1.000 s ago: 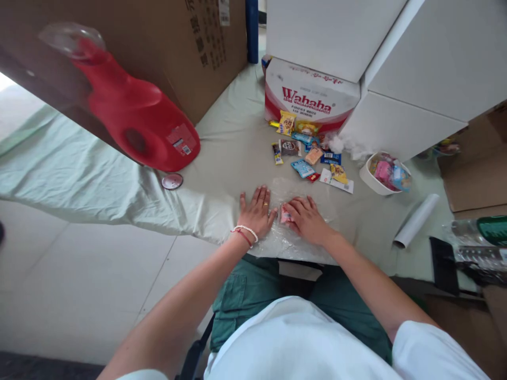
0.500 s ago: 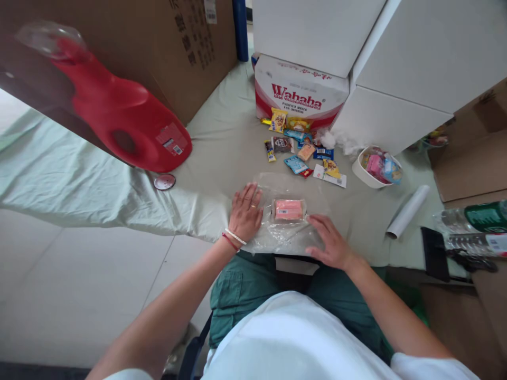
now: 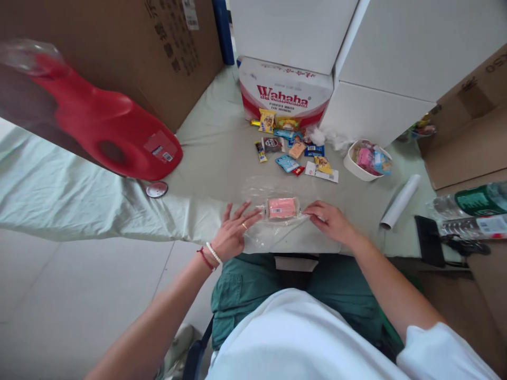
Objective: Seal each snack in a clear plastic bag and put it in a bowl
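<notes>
A pink snack packet (image 3: 281, 207) lies wrapped in a sheet of clear plastic film (image 3: 264, 186) on the pale green cloth. My left hand (image 3: 233, 234) rests on the film just left of the packet, fingers spread, fingertips touching the wrap's left end. My right hand (image 3: 329, 219) sits at the packet's right end, fingers curled and pinching the film there. A ring shows on my left hand, bracelets on that wrist.
Several small snack packets (image 3: 291, 150) lie scattered beyond, before a Wahaha carton (image 3: 285, 95). A white bowl (image 3: 352, 168) of snacks and a white roll (image 3: 400, 201) sit to the right. A red jug (image 3: 106, 134), a round lid (image 3: 157, 189), cardboard and white boxes (image 3: 380, 105) surround.
Both hands lifted off the packet and slid outwards to its two ends. The pink packet now lies uncovered between them, wrapped in film. The view has shifted slightly left.
</notes>
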Demonstrator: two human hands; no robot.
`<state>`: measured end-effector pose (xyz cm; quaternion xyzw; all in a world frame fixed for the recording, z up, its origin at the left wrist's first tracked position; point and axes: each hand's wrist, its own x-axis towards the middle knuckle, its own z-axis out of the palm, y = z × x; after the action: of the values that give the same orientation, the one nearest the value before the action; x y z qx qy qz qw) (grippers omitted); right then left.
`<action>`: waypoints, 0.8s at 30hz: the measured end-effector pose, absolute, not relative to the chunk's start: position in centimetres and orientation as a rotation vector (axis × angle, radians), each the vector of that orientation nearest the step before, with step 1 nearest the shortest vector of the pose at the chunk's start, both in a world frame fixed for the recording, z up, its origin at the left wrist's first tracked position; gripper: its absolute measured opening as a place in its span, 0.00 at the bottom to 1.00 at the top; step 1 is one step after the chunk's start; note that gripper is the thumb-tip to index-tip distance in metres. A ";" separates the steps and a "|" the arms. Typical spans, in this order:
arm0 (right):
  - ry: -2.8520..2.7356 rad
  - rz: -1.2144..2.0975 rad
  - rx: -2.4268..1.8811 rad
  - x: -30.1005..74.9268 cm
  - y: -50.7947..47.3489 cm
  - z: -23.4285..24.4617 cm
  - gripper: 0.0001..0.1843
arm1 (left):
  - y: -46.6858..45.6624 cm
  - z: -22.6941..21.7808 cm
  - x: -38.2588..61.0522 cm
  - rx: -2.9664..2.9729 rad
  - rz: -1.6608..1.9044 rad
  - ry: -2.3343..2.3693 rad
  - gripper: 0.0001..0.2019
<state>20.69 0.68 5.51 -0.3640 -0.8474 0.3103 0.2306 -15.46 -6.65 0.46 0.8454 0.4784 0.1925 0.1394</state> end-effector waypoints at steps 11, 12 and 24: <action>-2.407 0.996 -1.551 19.9 10.4 5.1 0.13 | -2.7 -1.7 -15.1 1.654 0.995 2.123 0.07; -2.479 0.836 -1.652 19.7 10.9 5.4 0.13 | -2.4 -1.5 -15.4 1.551 1.049 2.265 0.06; -2.873 0.331 -1.445 10.1 12.8 5.2 0.30 | -4.8 2.2 -6.0 2.376 0.897 1.710 0.26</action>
<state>10.07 12.80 5.17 -0.4466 -0.8877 0.1021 -0.0457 -5.95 -4.82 2.21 0.7755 0.5580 0.2928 0.0398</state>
